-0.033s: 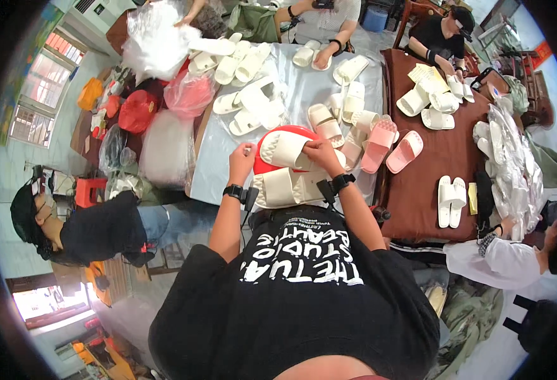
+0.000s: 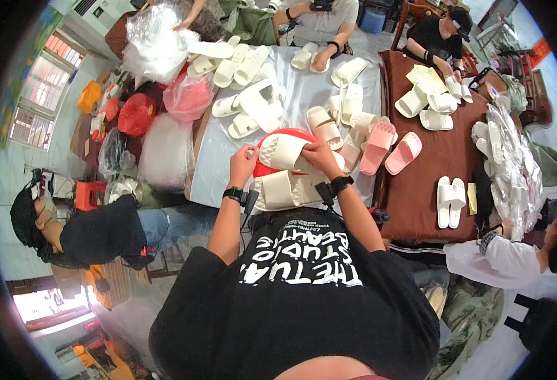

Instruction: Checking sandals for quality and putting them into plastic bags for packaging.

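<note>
A cream slide slipper [image 2: 287, 152] lies sideways in front of me, over a red round object [image 2: 263, 170] that it partly covers. My right hand [image 2: 320, 157] is closed on the slipper's right side by its strap. At the other end, my left hand [image 2: 244, 162] has its fingers pinched together against the slipper's edge; whatever is between them is too small to tell. Closer to my body, a second cream slipper [image 2: 277, 191] lies along the table edge. Just beyond my right hand sits another cream slipper [image 2: 325, 123].
Pink slippers [image 2: 377, 147] and several cream ones [image 2: 250, 107] are spread over the plastic-covered table [image 2: 212, 149]. A brown table [image 2: 411, 202] adjoins on the right, with a cream pair [image 2: 451, 201] and bagged slippers [image 2: 513, 171]. Red bags [image 2: 137, 113] are at left. Other people work around the tables.
My left hand has shifted slightly right and down, so its fingertips now meet the slipper's left edge. My right hand stays on the slipper.
</note>
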`<state>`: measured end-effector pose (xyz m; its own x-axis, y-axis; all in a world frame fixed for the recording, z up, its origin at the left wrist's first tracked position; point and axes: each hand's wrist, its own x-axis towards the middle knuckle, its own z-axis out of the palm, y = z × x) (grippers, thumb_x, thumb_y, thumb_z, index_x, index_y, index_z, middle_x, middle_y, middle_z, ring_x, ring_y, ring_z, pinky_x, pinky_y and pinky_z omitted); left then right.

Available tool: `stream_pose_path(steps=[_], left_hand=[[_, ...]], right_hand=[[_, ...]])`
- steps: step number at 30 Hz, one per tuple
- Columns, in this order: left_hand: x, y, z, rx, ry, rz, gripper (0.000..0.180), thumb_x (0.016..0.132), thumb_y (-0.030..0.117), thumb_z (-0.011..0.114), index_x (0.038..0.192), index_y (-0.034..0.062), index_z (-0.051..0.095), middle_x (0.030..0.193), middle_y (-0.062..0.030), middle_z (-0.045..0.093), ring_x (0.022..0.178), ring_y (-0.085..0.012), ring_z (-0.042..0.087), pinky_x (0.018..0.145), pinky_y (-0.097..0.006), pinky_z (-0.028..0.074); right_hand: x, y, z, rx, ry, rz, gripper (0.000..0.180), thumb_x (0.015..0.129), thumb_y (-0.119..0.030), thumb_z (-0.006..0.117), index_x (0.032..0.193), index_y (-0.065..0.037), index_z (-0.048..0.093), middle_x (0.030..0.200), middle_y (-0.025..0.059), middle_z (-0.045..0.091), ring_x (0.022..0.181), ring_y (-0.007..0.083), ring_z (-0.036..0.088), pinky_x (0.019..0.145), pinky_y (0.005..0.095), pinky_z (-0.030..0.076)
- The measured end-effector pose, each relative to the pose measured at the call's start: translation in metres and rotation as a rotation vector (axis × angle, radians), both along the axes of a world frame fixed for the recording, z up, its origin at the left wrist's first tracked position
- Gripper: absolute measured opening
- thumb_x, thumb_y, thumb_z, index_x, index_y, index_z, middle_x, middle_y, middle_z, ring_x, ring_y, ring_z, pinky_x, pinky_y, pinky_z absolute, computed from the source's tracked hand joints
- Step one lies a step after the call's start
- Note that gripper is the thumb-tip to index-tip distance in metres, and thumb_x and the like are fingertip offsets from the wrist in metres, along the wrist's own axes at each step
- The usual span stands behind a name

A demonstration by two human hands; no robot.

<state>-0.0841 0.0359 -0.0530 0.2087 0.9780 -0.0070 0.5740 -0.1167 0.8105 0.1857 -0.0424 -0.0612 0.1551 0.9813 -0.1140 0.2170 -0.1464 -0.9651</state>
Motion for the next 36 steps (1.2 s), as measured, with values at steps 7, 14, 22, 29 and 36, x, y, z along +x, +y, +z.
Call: stream_pose_path(steps=[7, 14, 22, 29, 36], left_hand=[[0.026, 0.006, 0.019, 0.053, 0.030, -0.261, 0.026, 0.083, 0.017, 0.070, 0.108, 0.0111, 0.076, 0.066, -0.0097, 0.065, 0.057, -0.0165, 0.057, 0.057, -0.032, 0.046], [0.023, 0.012, 0.006, -0.030, -0.050, -0.316, 0.031, 0.082, 0.015, 0.068, 0.111, 0.0087, 0.076, 0.067, -0.0088, 0.067, 0.057, -0.0135, 0.058, 0.059, -0.031, 0.048], [0.027, 0.006, 0.004, 0.052, -0.006, -0.292, 0.019, 0.089, 0.018, 0.066, 0.101, 0.0057, 0.074, 0.076, -0.0123, 0.072, 0.065, -0.0226, 0.067, 0.062, -0.034, 0.051], [0.032, 0.000, 0.008, 0.046, 0.051, -0.225, 0.018, 0.092, 0.021, 0.066, 0.098, 0.0054, 0.071, 0.075, -0.0130, 0.070, 0.066, -0.0272, 0.067, 0.063, -0.037, 0.051], [0.029, 0.002, 0.000, 0.006, -0.136, -0.182, 0.019, 0.096, 0.020, 0.063, 0.099, 0.0015, 0.067, 0.073, -0.0096, 0.069, 0.064, -0.0196, 0.065, 0.062, -0.033, 0.051]], right_hand=[[-0.007, 0.003, 0.006, -0.082, -0.016, 0.047, 0.023, 0.086, -0.023, 0.071, 0.079, -0.001, 0.073, 0.055, 0.0009, 0.058, 0.050, 0.0084, 0.054, 0.051, 0.0278, 0.044], [-0.008, 0.003, 0.013, -0.055, -0.042, 0.082, 0.020, 0.082, -0.018, 0.069, 0.078, 0.000, 0.073, 0.054, 0.0073, 0.060, 0.049, 0.0141, 0.057, 0.052, 0.0320, 0.046], [-0.013, 0.006, 0.011, -0.055, -0.153, 0.037, 0.022, 0.080, -0.023, 0.068, 0.082, -0.002, 0.076, 0.056, 0.0126, 0.063, 0.051, 0.0227, 0.062, 0.057, 0.0372, 0.050], [-0.009, 0.008, 0.002, -0.035, -0.102, 0.051, 0.024, 0.085, -0.024, 0.067, 0.083, -0.002, 0.076, 0.055, 0.0089, 0.062, 0.050, 0.0173, 0.060, 0.054, 0.0339, 0.047], [-0.008, 0.008, 0.000, -0.047, 0.001, 0.054, 0.024, 0.087, -0.022, 0.065, 0.087, 0.000, 0.075, 0.057, 0.0055, 0.062, 0.051, 0.0132, 0.059, 0.053, 0.0307, 0.046]])
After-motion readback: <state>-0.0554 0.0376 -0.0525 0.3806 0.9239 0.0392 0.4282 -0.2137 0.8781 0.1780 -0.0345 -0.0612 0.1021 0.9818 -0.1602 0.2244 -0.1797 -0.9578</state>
